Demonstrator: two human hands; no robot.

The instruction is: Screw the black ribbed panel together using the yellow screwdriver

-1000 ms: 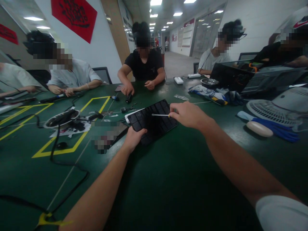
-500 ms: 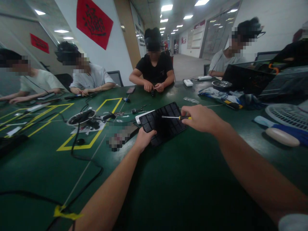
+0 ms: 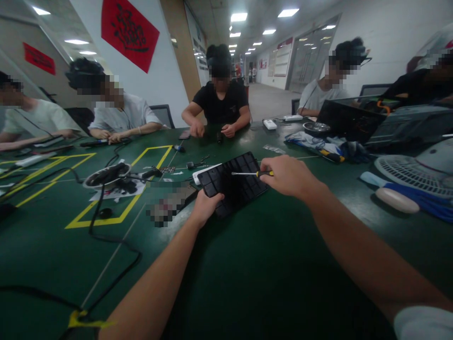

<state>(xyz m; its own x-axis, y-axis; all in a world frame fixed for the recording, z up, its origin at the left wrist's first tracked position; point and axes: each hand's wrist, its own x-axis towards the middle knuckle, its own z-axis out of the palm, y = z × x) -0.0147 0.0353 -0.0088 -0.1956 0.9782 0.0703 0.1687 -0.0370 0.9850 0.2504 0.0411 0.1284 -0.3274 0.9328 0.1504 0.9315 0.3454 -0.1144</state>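
Observation:
My left hand point(image 3: 208, 206) grips the near left corner of a black tray-like case point(image 3: 244, 189), its thumb lying over the top. Grid-like divisions cross the case, and its middle is dark and glossy. In my right hand point(image 3: 283, 174) is a screwdriver point(image 3: 247, 174) with a yellow and black handle. Its shaft points left across the case; whether the tip touches the surface I cannot tell. A white power strip point(image 3: 201, 174) lies partly behind the case. Left of my left hand is a blurred-out flat object point(image 3: 170, 205).
A white dish point(image 3: 92, 178) with dark parts stands on paper at left, with black cables point(image 3: 136, 252) around it. To the right are a fan point(image 3: 410, 172), a pale oval object point(image 3: 397, 200) and bundled cloth point(image 3: 318, 145). Several people sit around the green table point(image 3: 269, 278).
The scene has shifted slightly left in my view. My hands, the case and the screwdriver keep nearly the same arrangement. The person opposite has moved their hands apart.

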